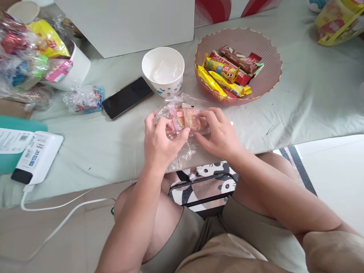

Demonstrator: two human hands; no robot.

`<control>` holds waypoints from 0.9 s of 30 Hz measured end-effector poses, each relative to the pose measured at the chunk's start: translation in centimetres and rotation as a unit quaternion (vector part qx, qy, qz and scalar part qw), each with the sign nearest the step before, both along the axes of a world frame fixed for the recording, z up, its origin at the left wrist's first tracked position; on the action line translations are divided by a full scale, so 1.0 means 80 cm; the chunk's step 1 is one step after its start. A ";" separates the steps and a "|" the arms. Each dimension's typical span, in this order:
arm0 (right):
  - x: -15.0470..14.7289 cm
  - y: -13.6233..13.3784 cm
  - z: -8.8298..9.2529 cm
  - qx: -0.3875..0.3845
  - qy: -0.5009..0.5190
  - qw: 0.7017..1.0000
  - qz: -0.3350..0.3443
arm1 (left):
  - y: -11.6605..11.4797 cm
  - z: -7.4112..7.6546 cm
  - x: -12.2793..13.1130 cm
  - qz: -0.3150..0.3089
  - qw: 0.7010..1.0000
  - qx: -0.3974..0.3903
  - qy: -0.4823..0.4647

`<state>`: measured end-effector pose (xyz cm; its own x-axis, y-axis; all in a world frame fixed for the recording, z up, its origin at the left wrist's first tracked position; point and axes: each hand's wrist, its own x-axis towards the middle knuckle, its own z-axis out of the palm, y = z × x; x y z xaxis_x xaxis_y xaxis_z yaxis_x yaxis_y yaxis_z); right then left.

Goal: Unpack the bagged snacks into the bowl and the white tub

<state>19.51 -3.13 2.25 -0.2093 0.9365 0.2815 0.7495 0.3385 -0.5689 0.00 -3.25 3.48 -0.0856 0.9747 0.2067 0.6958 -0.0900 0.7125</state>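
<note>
Small snack packets (192, 118) in clear and pinkish wrappers lie together at the table's front edge, with crinkled clear plastic wrap (186, 151) around and under them. My left hand (161, 139) grips their left side, its thumb pressed on the lower edge and its fingers curled into the wrap. On the right side, my right hand (219, 131) is closed over them, fingers on top and thumb below. A white paper cup (167, 89) with clear plastic inside stands just behind. Back right is a pink ribbed bowl (269, 81) of wrapped snack bars (227, 72).
A black phone (127, 98) lies left of the cup, beside a plastic-wrapped bundle (83, 99). Further left are a white tub (81, 66) of wrapped snacks and a white power bank (40, 157) with a cable. A white box (127, 26) stands behind; a yellow bag (335, 24) is far right.
</note>
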 end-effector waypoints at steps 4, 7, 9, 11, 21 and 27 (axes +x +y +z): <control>-0.004 -0.003 0.003 -0.028 -0.051 0.998 -0.001 | -0.002 0.010 -0.006 0.001 0.997 -0.071 -0.024; -0.006 -0.003 0.005 -0.041 -0.060 0.997 0.000 | -0.002 0.015 -0.014 0.012 0.980 -0.109 -0.168; -0.009 -0.002 0.006 -0.048 -0.057 0.997 0.005 | -0.001 0.020 -0.017 0.034 0.929 -0.147 -0.337; -0.012 0.000 0.007 -0.052 -0.042 0.998 0.016 | -0.001 0.027 -0.019 0.039 0.847 -0.184 -0.498; -0.009 0.003 0.006 -0.116 0.173 0.972 0.110 | -0.007 0.050 -0.010 -0.055 0.680 -0.220 -0.697; -0.015 -0.004 0.014 -0.249 0.453 0.849 0.108 | -0.002 0.048 -0.013 -0.037 0.641 -0.179 -0.745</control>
